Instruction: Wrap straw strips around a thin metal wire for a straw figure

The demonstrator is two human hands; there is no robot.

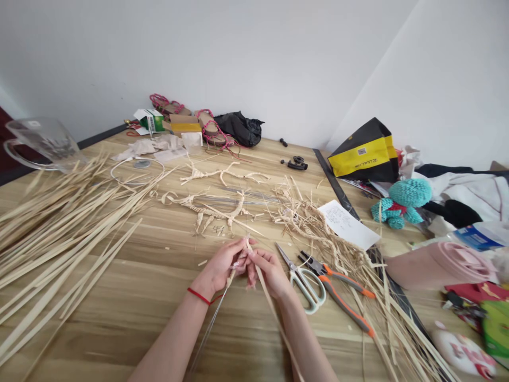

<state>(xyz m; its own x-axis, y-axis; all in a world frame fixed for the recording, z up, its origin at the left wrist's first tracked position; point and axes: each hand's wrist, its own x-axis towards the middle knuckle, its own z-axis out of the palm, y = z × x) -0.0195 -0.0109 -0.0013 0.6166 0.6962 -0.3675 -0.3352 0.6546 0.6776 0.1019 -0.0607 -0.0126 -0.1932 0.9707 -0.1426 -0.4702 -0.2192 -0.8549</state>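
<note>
My left hand (226, 261) and my right hand (267, 263) meet above the wooden table, fingertips touching. Pinched in the left is a thin wire (214, 317), partly wrapped in straw, its bare ends trailing toward me. A long pale straw strip (273, 310) runs from the fingers of the right hand down along that forearm. Where strip and wire join is mostly hidden by the fingers. Just right of the right hand lie scissors (303, 281) with pale handles and orange-handled pliers (338, 292). Beyond both hands rest woven straw figures (210, 207) with wires.
Loose straw strips (75, 223) cover the left side, near a glass mug (43, 143). At right are tangled straw (318, 233), a paper note (349, 224), a pink mat roll (441, 263) and a turquoise figure (405, 199). Sandals (213, 129) and a black bag (240, 129) lie at the back.
</note>
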